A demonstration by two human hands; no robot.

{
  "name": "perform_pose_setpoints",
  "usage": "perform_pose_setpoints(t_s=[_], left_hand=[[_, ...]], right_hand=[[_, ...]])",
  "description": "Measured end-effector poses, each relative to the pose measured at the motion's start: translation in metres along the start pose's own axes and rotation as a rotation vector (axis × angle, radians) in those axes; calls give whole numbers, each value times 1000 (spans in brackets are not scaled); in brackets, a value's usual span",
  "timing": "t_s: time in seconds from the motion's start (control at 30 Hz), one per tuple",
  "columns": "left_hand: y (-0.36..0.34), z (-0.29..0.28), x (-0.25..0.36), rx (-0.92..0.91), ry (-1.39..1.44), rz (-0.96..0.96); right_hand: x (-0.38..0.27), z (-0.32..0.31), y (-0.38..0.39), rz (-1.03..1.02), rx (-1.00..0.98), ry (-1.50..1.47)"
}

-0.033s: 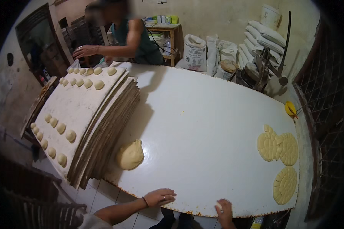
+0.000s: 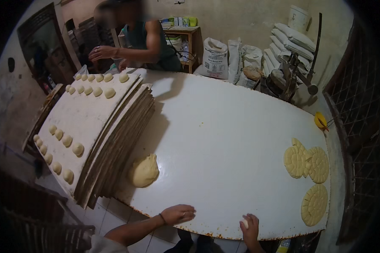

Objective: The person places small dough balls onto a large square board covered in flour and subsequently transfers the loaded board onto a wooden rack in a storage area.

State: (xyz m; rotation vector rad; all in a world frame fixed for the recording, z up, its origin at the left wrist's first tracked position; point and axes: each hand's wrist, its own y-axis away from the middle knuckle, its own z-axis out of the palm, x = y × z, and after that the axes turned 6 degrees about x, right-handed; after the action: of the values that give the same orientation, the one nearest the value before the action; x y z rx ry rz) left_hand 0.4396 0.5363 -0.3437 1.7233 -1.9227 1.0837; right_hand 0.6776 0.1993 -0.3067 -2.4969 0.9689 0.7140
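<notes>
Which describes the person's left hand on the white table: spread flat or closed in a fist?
Spread flat: the left hand lies palm down on the white table, fingers extended.

A broad bare stretch of the white worktop (image 2: 223, 126) runs open from its near edge to the far end. On the left a tall stack of boards (image 2: 114, 139), its top dotted with dough balls (image 2: 66, 140), blocks that side, and a dough lump (image 2: 144, 170) sits just beside the stack's base. Three scored dough discs (image 2: 306, 162) crowd the right end. Another person (image 2: 143, 42) leans in at the far left corner.
</notes>
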Motion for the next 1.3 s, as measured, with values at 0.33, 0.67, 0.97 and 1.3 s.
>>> perform_pose_setpoints(t_s=[0.33, 0.67, 0.97, 1.3], left_hand=[[-16, 20, -12, 94, -69, -152], [-38, 16, 3, 161, -121, -236], [-19, 18, -9, 183, -209, -243], [10, 56, 63, 846, 846, -1127]], right_hand=[[13, 30, -4, 100, 143, -80], [1, 33, -32, -35, 81, -110], [20, 27, -33, -32, -6, -134], [6, 25, 0, 494, -82, -618]])
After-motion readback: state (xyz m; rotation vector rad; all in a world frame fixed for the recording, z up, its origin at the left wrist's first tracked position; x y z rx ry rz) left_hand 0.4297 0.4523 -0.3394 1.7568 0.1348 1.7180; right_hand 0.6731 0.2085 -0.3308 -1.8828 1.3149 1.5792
